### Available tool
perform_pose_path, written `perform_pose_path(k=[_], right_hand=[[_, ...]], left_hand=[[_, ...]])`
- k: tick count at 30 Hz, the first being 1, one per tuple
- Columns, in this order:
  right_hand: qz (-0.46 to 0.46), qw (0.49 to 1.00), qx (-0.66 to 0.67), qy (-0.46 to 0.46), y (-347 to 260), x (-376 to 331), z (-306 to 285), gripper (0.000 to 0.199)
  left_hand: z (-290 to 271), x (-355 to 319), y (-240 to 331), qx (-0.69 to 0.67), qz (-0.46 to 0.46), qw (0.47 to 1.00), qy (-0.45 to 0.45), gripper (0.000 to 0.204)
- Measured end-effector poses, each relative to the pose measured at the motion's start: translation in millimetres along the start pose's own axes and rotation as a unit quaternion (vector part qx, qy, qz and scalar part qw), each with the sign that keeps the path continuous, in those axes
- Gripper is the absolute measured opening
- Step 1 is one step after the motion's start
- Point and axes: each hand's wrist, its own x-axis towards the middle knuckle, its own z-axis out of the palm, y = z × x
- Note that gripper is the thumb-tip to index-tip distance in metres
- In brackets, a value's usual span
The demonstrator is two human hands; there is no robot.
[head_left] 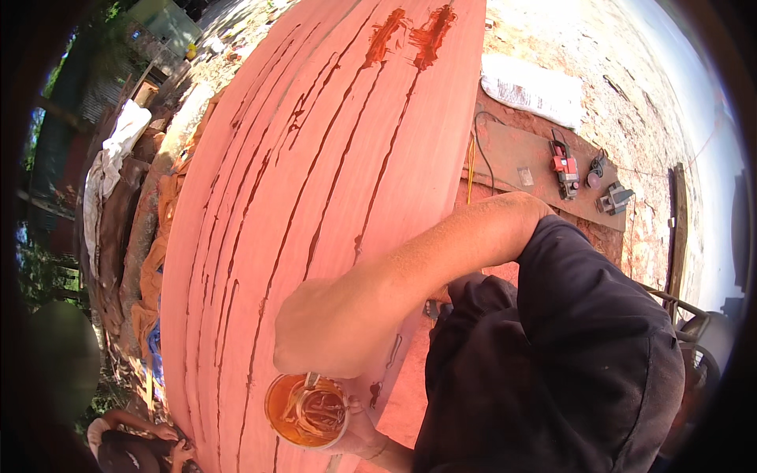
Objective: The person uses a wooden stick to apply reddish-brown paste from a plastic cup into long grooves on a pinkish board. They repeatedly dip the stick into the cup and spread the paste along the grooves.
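My left hand (365, 432) is wrapped round the side of a round tub (272, 410) holding glossy orange-brown paste (296, 414). Above the tub, my right hand (315, 331) is closed on a narrow metal-coloured tool (312, 380) that dips into the paste. The fingers of that hand are mostly hidden, and the tool's lower end is too small to tell its kind. Beneath both hands lies a long, curved pink surface (205, 260), streaked lengthwise with dark red-brown lines (341, 169). Two broad red-brown smears (430, 38) mark its far end.
On a brown board (516, 142) to the right lie a red power tool (564, 165), a grey power tool (615, 199) and cords. A white sack (530, 91) is beyond them. Another person (134, 445) is at lower left. Cloths (114, 169) line the left side.
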Motion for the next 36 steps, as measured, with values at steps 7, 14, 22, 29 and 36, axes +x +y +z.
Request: perform_pose_path(k=[7, 14, 22, 29, 36], right_hand=[[0.033, 0.97, 0.229, 0.079, 12, -93, -20, 0.019], [0.156, 0.954, 0.192, 0.168, 25, -175, -11, 0.022], [0.123, 0.91, 0.274, 0.286, 67, -246, 17, 0.011], [0.164, 0.96, 0.104, 0.201, 107, -263, 16, 0.008], [0.144, 0.97, 0.064, 0.188, 143, -236, -14, 0.015]], left_hand=[[76, 3, -32, 0.437, 0.159, 0.882, -0.084, 0.092], [158, 2, -73, 0.005, -0.052, 0.997, 0.063, 0.107], [192, 7, -116, 0.043, -0.059, 0.997, -0.032, 0.074], [212, 15, -141, 0.317, 0.157, 0.93, -0.102, 0.094], [201, 41, -150, 0.307, -0.025, 0.947, -0.089, 0.075]])
